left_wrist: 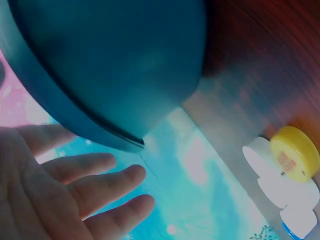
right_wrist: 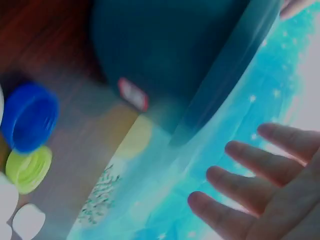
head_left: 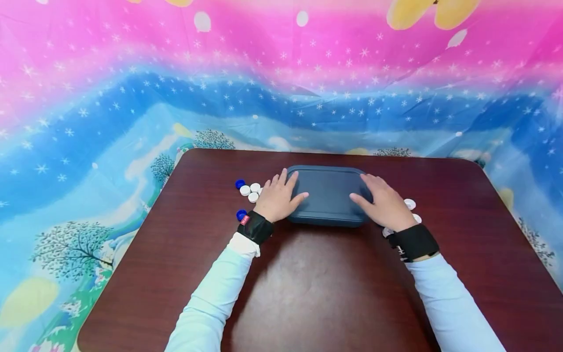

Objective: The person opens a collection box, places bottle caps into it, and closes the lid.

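A dark blue-grey plastic box with a lid (head_left: 330, 193) stands in the middle of the table. My left hand (head_left: 276, 198) is at its left edge, fingers spread and straight, thumb over the lid. At the opposite edge is my right hand (head_left: 388, 204), its fingers also extended and thumb over the lid's corner. In the left wrist view, straight fingertips lie close to the rim of the box (left_wrist: 120, 65). The right wrist view has the other fingers (right_wrist: 260, 165) spread beside the rim, with a small red-edged label (right_wrist: 133, 94) on the box's side.
Left of the box lie white caps (head_left: 245, 190) and blue caps (head_left: 240, 184), with a yellow cap (left_wrist: 295, 154) among them. To the right are more white caps (head_left: 410, 204), a blue cap (right_wrist: 30, 117) and a green cap (right_wrist: 29, 170). A patterned cloth (head_left: 264, 98) hangs behind the table (head_left: 308, 283).
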